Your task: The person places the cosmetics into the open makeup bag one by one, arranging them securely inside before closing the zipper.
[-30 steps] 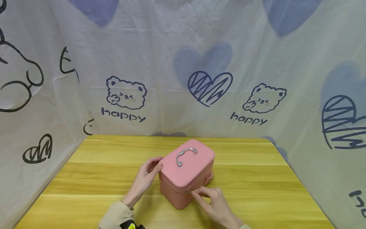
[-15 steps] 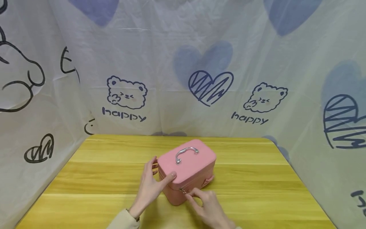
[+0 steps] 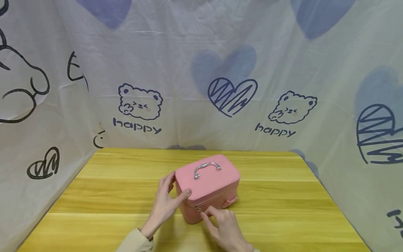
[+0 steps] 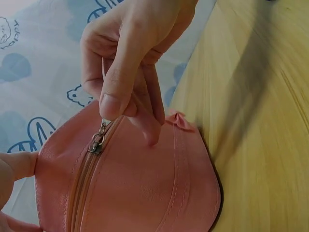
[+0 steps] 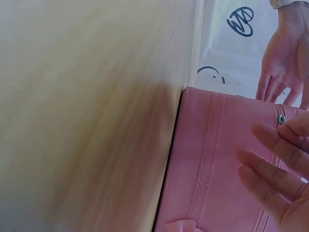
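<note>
A pink zippered case [image 3: 217,182] with a silver carrying handle [image 3: 206,164] on its lid stands closed on the table. My left hand [image 3: 164,204] holds its left end, thumb on the lid's near corner and fingers along the side. With thumb and forefinger, my right hand [image 3: 224,225] pinches the zipper pull at the near left corner. In the left wrist view, the metal slider [image 4: 95,147] and small chain hang just below my right thumb. A pink bow [image 4: 180,121] sits on the case's front face. The right wrist view shows the other right fingers [image 5: 273,176] spread apart beside the zipper.
The case stands on a yellow wood-grain table [image 3: 283,196]. Behind and at both sides hangs a white cloth [image 3: 185,70] printed with hearts, bears and the word happy.
The case has turned clockwise, showing more of its front face. My left thumb has shifted onto the lid's near corner. My right hand has moved left with the zipper pull.
</note>
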Demonstrator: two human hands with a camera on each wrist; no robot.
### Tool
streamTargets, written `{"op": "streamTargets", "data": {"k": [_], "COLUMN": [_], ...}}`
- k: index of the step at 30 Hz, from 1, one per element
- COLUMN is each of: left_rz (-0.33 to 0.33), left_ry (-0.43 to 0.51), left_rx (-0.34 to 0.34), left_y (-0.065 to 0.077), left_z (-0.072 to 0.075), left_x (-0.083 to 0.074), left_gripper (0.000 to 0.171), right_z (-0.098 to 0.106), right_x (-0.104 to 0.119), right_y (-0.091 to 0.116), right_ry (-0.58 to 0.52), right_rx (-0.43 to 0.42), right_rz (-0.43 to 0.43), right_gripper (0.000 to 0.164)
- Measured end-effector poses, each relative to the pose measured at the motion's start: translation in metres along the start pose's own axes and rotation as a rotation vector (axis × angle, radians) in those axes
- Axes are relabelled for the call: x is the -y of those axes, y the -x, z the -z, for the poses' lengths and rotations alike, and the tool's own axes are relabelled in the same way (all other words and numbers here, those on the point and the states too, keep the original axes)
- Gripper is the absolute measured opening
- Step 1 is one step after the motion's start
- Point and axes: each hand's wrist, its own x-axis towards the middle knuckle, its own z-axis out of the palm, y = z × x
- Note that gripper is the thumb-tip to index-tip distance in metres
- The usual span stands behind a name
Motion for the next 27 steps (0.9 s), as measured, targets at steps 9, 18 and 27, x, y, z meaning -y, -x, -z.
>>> {"op": "streamTargets", "data": {"k": [9,18,27], "left_rz": [-0.047,-0.048,-0.023], "left_ry": [0.072,0.107,0.105], "left_rx": [0.048,0.061,0.098], "left_y": [-0.006,-0.014,-0.019], "left_z": [0.003,0.006,0.01], "left_x": [0.002,0.004,0.006], "left_gripper": [0.08,0.07,0.066], "right_z": [0.002,0.01,0.018], "right_x": [-0.007,-0.018,-0.028], "right_y": [-0.002,0.001,0.006], "right_ry": [0.094,0.148,0.161], "right_rx": [-0.021,-0.077,-0.097], "right_rz": [0.07,0.086,0.039], "right_gripper": [0.02,0.02,0.021]}}
